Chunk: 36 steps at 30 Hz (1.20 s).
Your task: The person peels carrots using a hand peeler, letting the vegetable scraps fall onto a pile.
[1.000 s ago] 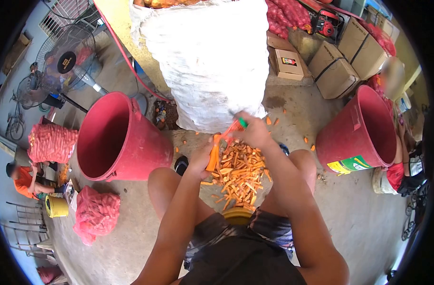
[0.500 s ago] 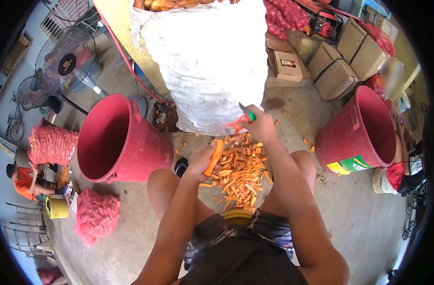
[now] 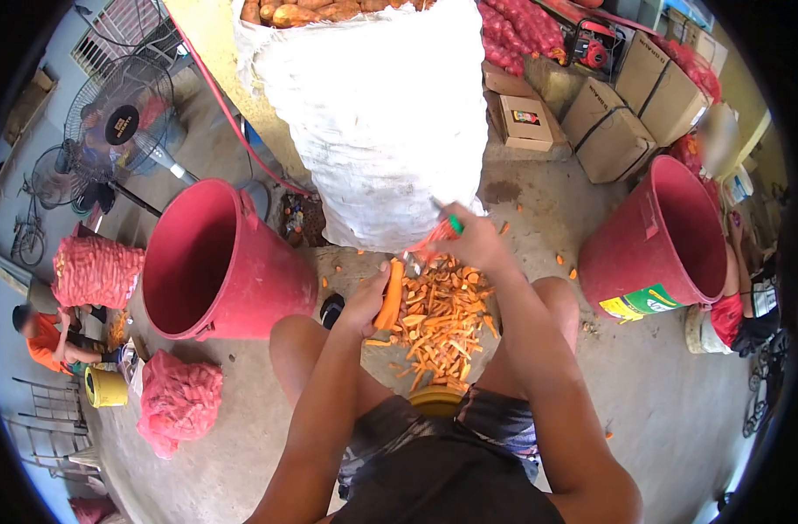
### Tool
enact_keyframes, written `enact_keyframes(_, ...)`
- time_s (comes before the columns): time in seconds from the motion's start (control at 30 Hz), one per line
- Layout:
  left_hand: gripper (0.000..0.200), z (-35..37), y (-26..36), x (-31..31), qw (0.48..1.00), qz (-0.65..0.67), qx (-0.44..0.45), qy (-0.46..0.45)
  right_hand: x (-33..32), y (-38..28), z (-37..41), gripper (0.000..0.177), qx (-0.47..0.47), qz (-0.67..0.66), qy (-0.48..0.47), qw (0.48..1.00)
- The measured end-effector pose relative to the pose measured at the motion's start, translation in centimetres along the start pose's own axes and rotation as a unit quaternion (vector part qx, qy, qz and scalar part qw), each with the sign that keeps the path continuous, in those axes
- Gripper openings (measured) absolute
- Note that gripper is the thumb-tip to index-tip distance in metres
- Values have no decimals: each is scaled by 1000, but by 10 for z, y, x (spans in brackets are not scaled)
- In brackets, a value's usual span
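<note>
My left hand (image 3: 369, 306) is closed around a peeled carrot (image 3: 390, 295), its orange length tilted upward between my knees. Close to the carrot's upper end, my right hand (image 3: 476, 241) grips a red peeler (image 3: 432, 237). A knife with a green handle (image 3: 456, 224) sits in the same hand, its blade pointing up and away from me. Beneath both hands lies a heap of carrot peelings and cut ends (image 3: 442, 319) on the floor. The tall white sack (image 3: 386, 131) stands just beyond, with unpeeled carrots (image 3: 316, 12) at its open top.
A large red bin (image 3: 272, 279) is tipped toward me on the left, another red bin (image 3: 613, 253) on the right. Red mesh bags (image 3: 179, 393), a fan (image 3: 122, 122) and a seated person (image 3: 45, 341) are farther left. Cardboard boxes (image 3: 608, 131) stand at back right.
My right hand has come slightly lower and left, bringing the peeler to the carrot's upper end. The carrot stands a little more upright in my left hand.
</note>
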<state>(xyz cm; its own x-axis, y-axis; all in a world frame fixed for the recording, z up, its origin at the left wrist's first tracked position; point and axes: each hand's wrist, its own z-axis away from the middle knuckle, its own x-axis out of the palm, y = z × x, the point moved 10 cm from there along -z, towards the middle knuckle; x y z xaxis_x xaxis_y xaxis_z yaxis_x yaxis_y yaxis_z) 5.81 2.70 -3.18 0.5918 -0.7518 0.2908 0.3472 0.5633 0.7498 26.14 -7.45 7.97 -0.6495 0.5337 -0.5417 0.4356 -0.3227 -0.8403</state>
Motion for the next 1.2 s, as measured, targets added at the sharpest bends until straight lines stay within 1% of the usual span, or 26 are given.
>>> enact_keyframes(0.07,55,-1,-4,1,999,-25,-27,14,31,-17,15,57,-81,26,-60,995)
enact_keyframes(0.1,56,1,-9,0,997,-53,-55,27,33,-13,11,57,-80,26,-59,995)
enact_keyframes(0.17,57,5,-9,2,996,-64,-51,19,28,6,3,55,-44,63,-35,996)
enact_keyframes(0.2,58,7,-6,3,996,-75,-41,12,13,16,-2,52,24,10,-17,1000)
enact_keyframes(0.23,58,6,-6,3,996,-77,-40,12,6,14,-5,52,23,9,-15,1000)
enact_keyframes(0.3,58,6,3,11,999,-17,10,-35,-8,27,-7,50,100,-33,16,994)
enact_keyframes(0.33,58,6,4,12,999,-17,13,-36,-1,11,-2,53,14,-8,9,1000)
enact_keyframes(0.37,58,4,3,8,999,-30,9,-6,7,12,4,53,11,-6,10,1000)
enact_keyframes(0.4,57,1,2,3,999,-44,5,25,21,-11,12,54,-78,9,-17,997)
enact_keyframes(0.43,57,-3,1,2,999,-44,5,24,32,-32,20,55,-165,24,-45,985)
enact_keyframes(0.47,57,-5,-5,1,997,-68,-9,18,30,-22,17,53,-115,31,-58,991)
enact_keyframes(0.5,58,-5,-15,-1,995,-93,-27,13,29,-15,11,53,-111,28,-61,992)
enact_keyframes(0.57,57,-5,-17,-5,996,-84,-30,1,-2,25,-11,50,29,90,38,995)
enact_keyframes(0.6,56,-7,-15,-4,997,-74,-27,-12,-10,24,-9,44,68,108,30,991)
enact_keyframes(0.63,55,-9,-13,-2,997,-64,-25,-26,-10,24,-8,44,67,109,31,991)
enact_keyframes(0.67,55,-11,-10,-2,997,-64,-23,-26,0,23,-6,41,53,131,1,990)
enact_keyframes(0.73,47,-16,-1,-15,992,120,19,18,30,20,1,32,0,167,-49,985)
enact_keyframes(0.77,47,-20,1,-17,992,122,23,19,39,22,5,32,-4,168,-51,985)
enact_keyframes(0.83,38,-25,7,-31,968,232,55,77,63,-1,17,30,-50,156,-84,983)
enact_keyframes(0.87,28,-30,11,-33,961,260,59,73,72,-4,21,30,-55,155,-85,983)
enact_keyframes(0.9,28,-35,10,-38,960,261,63,75,78,-10,23,31,-77,140,-74,984)
enact_keyframes(0.97,23,-47,12,-44,930,352,92,58,87,-15,24,32,-102,130,-64,984)
enact_keyframes(1.03,20,-50,17,-40,926,358,104,55,86,-26,28,37,-121,182,-20,976)
enact_keyframes(1.1,22,-51,5,-41,932,337,66,119,89,-25,30,39,-103,191,-37,975)
enact_keyframes(1.13,22,-50,5,-37,932,335,66,119,89,-28,30,39,-113,192,-28,974)
enact_keyframes(1.2,20,-51,-5,-22,942,327,25,71,88,-28,28,40,-122,191,-16,974)
